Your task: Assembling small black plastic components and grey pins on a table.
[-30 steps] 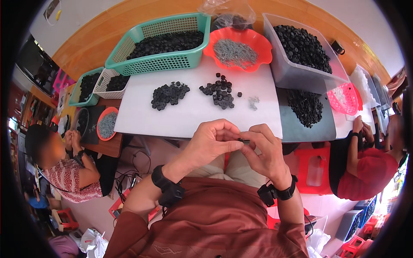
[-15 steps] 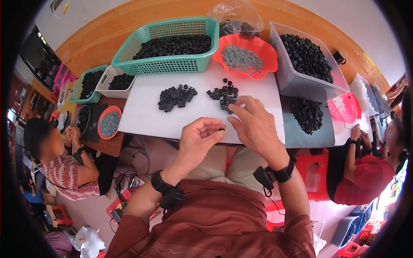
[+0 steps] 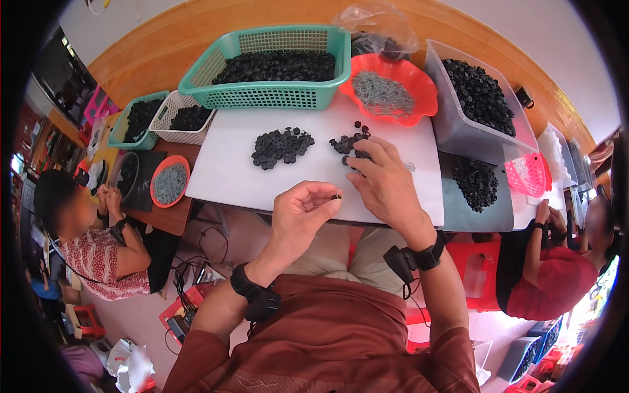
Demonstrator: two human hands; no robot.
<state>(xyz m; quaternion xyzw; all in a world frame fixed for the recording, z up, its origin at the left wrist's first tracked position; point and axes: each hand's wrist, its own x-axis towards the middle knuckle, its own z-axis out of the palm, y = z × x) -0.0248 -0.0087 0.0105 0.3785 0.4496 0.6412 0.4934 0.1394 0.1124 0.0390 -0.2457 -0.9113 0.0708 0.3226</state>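
Note:
My left hand (image 3: 300, 213) is closed in a pinch above the near edge of the white work surface. A small black part (image 3: 337, 196) shows at its fingertips; its exact shape is too small to tell. Over the right-hand pile of small black plastic parts (image 3: 349, 141) reaches my right hand (image 3: 383, 180), thumb and fingers apart, fingertips at the pile's near side. It covers part of that pile. To the left, a second pile of black plastic parts (image 3: 280, 148) lies on the white board (image 3: 226, 167).
Behind the board stand a green basket of black parts (image 3: 262, 99), a red bowl of thin metal pieces (image 3: 426, 105) and a clear bin of black parts (image 3: 452, 124). More black parts (image 3: 475, 183) lie on a dark mat at right. People sit at both sides.
My right hand has moved slightly farther over the right pile, its fingers bending toward the parts. My left hand keeps its pinch. The whole view has shifted a little.

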